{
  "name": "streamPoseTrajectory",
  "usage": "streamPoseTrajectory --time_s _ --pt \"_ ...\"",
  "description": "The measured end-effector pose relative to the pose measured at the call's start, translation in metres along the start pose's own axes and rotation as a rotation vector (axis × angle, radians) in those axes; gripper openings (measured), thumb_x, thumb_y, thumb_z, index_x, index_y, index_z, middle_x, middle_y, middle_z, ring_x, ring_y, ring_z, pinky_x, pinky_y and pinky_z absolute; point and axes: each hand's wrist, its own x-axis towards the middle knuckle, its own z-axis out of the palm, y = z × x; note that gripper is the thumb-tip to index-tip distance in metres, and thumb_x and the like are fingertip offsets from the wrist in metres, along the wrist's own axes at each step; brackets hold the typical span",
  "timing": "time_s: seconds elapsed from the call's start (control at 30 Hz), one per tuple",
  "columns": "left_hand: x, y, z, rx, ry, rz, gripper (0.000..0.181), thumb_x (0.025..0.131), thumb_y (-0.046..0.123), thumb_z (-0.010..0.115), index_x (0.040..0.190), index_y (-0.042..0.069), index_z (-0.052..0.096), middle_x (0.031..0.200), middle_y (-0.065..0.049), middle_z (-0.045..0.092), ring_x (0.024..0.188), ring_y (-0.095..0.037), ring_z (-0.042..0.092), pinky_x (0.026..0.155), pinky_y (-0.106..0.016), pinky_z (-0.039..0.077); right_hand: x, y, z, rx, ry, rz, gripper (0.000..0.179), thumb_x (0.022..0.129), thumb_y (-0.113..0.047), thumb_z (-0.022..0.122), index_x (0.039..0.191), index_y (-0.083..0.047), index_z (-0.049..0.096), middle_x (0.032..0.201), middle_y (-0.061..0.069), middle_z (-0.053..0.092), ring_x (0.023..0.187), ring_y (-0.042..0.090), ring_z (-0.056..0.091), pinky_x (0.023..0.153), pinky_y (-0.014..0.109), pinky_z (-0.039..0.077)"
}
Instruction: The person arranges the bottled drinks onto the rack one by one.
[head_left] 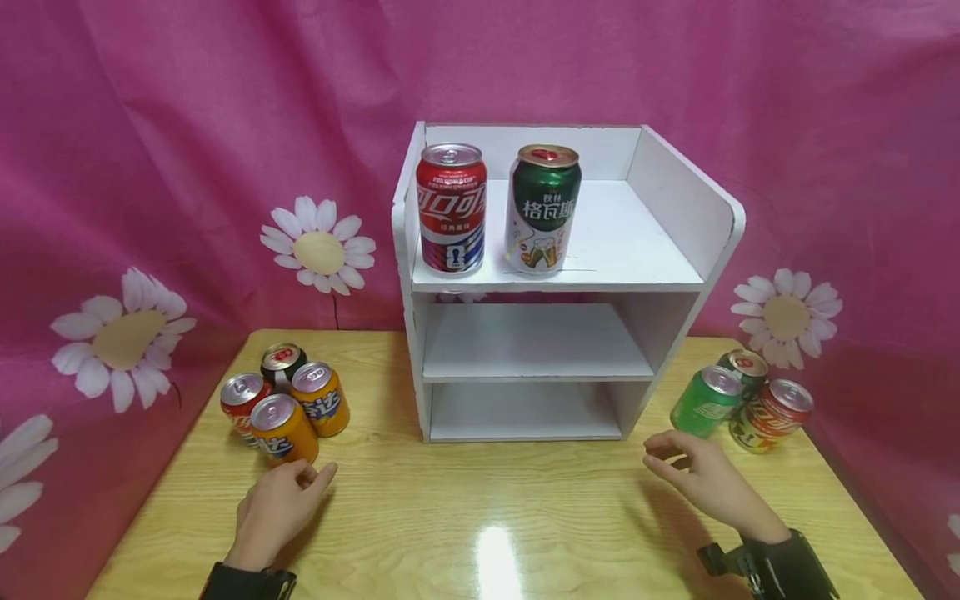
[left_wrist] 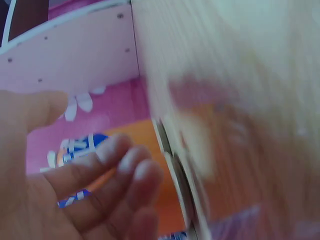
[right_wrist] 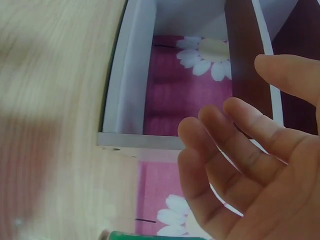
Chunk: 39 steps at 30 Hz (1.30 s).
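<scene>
My left hand, fingers relaxed and holding nothing, is just in front of an orange soda can. Behind that can stand another orange can, a red can and a black can, grouped on the left. On the right, my right hand hovers with loosely bent fingers and nothing in them. Near it stand a bright green can, a red and yellow can and a dark green can. The left wrist view shows fingers close in front of orange can sides.
A white shelf unit stands at the middle back of the wooden table. Its top level carries a red cola can and a green and white can. Pink flowered cloth hangs behind and at both sides.
</scene>
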Motion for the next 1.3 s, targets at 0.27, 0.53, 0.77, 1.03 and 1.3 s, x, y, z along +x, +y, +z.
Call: streamPoseTrajectory --time_s 0.27,0.53,0.77,1.03,1.3 --pt "0.003 -0.017 -0.015 0.039 -0.088 -0.176 0.084 0.084 0.077 0.030 0.095 0.000 0.062 0.087 -0.024 0.061 0.070 -0.034 0.059 0.050 -0.042 0.042 -0.003 0.006 0.002 0.005 -0.003 0.011 0.015 0.089 -0.015 0.066 0.100 -0.005 0.066 0.094 0.003 0.068 0.083 0.006 0.060 0.067 0.028 0.052" --pt "0.010 -0.018 -0.009 -0.130 0.088 -0.272 0.099 0.081 0.072 0.047 0.128 -0.013 0.030 0.116 -0.036 0.044 0.104 -0.052 0.047 0.072 -0.061 0.040 -0.004 0.011 0.001 0.013 -0.030 0.044 0.018 0.090 -0.018 0.065 0.102 -0.005 0.066 0.096 0.001 0.067 0.084 0.007 0.060 0.068 0.027 0.052" --pt "0.017 -0.011 -0.008 -0.285 0.363 -0.182 0.089 0.084 0.050 0.063 0.137 -0.011 0.026 0.125 -0.035 0.036 0.114 -0.050 0.038 0.086 -0.063 0.035 -0.004 0.013 0.001 0.023 -0.017 0.034 0.020 0.091 -0.018 0.065 0.103 -0.002 0.065 0.096 0.002 0.067 0.085 0.006 0.060 0.068 0.028 0.052" --pt "0.023 -0.006 -0.011 -0.341 0.405 -0.133 0.083 0.083 0.040 0.070 0.133 -0.012 0.027 0.122 -0.033 0.035 0.111 -0.049 0.038 0.089 -0.061 0.034 -0.003 0.011 -0.003 0.005 -0.009 0.042 0.017 0.091 -0.018 0.065 0.102 -0.005 0.066 0.095 0.002 0.067 0.085 0.007 0.060 0.068 0.027 0.052" --pt "0.028 0.001 -0.008 -0.440 0.426 -0.148 0.088 0.077 0.043 0.075 0.132 -0.007 0.027 0.125 -0.029 0.035 0.113 -0.045 0.038 0.091 -0.058 0.033 -0.003 0.008 -0.005 0.011 -0.016 0.062 0.019 0.091 -0.020 0.064 0.103 -0.006 0.065 0.097 0.000 0.067 0.087 0.009 0.060 0.069 0.027 0.052"
